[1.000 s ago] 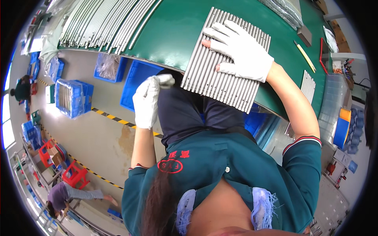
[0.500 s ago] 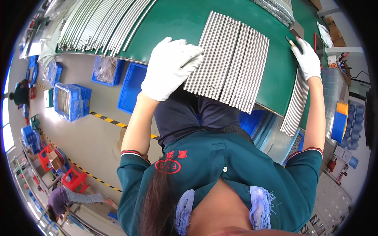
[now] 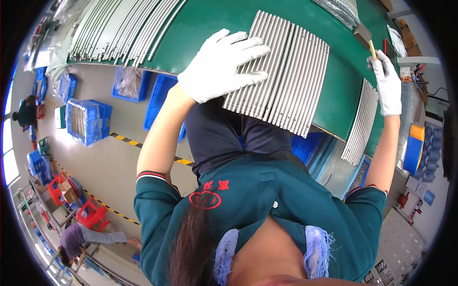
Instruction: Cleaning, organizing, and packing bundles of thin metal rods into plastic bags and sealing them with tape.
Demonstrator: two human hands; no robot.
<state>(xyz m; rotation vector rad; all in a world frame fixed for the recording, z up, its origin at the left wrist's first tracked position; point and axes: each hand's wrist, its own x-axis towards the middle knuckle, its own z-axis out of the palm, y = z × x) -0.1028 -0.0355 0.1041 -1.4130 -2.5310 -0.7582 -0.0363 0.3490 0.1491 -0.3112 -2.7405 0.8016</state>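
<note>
Several shiny metal rods lie side by side in a flat row on the green table, their near ends reaching its front edge. My left hand, in a white glove, has its fingers spread over the left side of this row. Whether its fingertips press on the rods, I cannot tell. At the right, my white-gloved right hand is closed on a thin pale stick-like tool, which points up and away from me. A second, narrower row of rods lies beside that hand.
More long rods cover the table's far left. A dark block and plastic-wrapped rods are at the back right. Blue crates stand on the floor at left. A person bends over farther off, near red stools.
My left hand has moved right over the rods, its curled fingers now spread. My right hand has shifted slightly right and toward me, and the tool in it stands out more clearly.
</note>
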